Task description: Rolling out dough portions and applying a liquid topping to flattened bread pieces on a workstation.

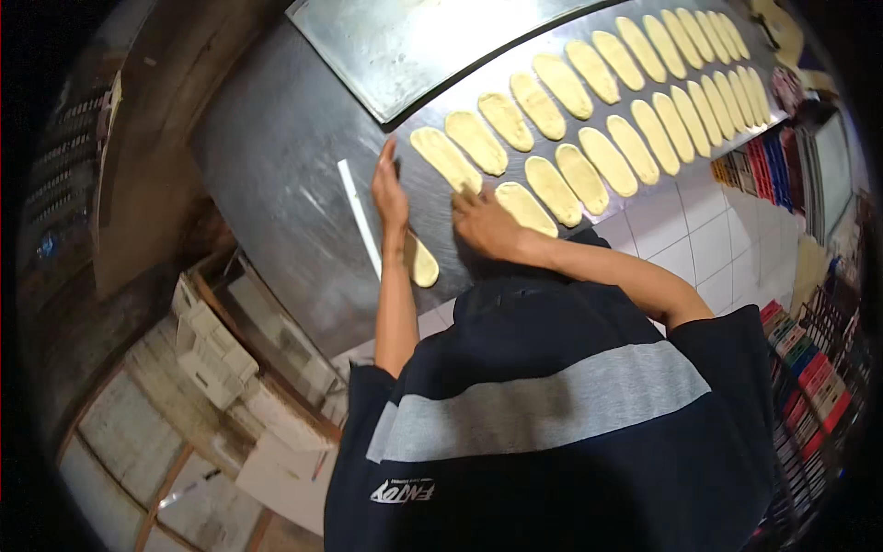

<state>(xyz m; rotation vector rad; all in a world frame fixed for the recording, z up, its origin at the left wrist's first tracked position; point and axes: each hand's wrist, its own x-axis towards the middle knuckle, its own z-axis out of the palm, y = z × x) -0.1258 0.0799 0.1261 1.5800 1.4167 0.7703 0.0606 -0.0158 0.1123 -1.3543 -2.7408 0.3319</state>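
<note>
Dark shirt (552,396) fills six o'clock; metal surface (276,175), ten. Dough strip (441,155) at twelve looks light, soft, easily stretched: best supported underneath, lengthwise. Right hand (494,226) has curled fingers at its six-o'clock end, pinching unclear; left hand (391,195), fingers straight, together.

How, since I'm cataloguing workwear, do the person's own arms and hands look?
The left hand and right hand are bare, with no gloves or watch visible. Short black sleeves, part of a black shirt with a wide grey band, leave the forearms uncovered.
</note>
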